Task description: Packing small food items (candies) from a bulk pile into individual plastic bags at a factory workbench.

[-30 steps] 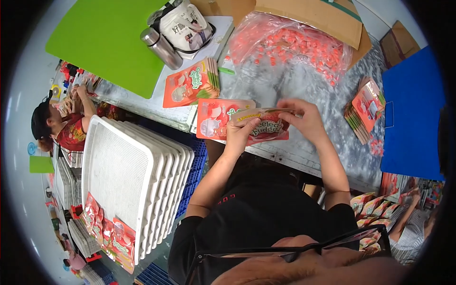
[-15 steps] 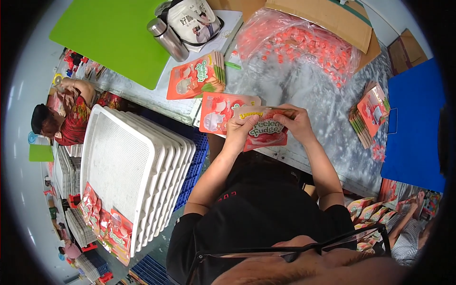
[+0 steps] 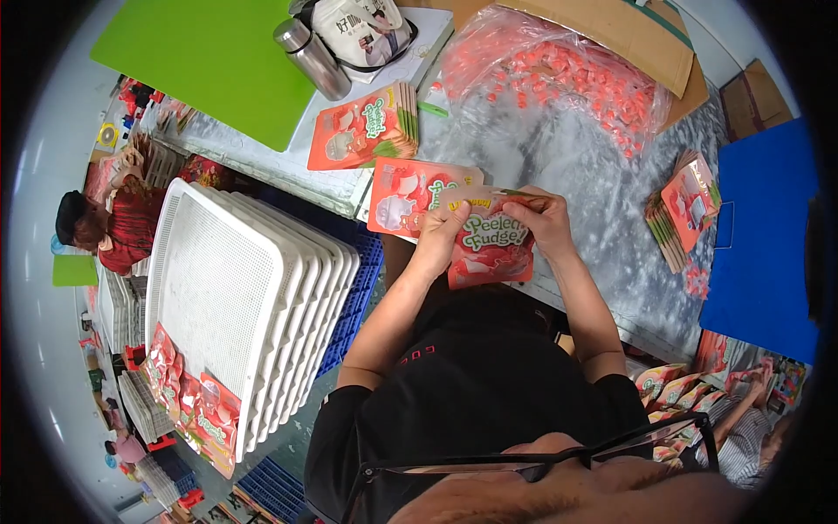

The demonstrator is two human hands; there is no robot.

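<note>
Between my two hands hangs a red candy pouch with green and white lettering, its printed face up toward me. My left hand pinches its top left corner between thumb and fingers. At the top right corner my right hand grips the pouch's upper edge with bent fingers. Just left of it, a second red pouch lies at the table's edge, partly covered by the held one. Farther off is a fanned stack of pouches. Another pouch stack rests on the right side of the table.
Small red-wrapped pieces in clear plastic spill from a cardboard box at the back. A steel flask and a white bag stand back left. Stacked white trays rise at my left; a blue panel is at right.
The held pouch has tipped so more of its printed face shows, and it hangs slightly lower. Both hands keep their grip on its top edge. The view has shifted a little.
</note>
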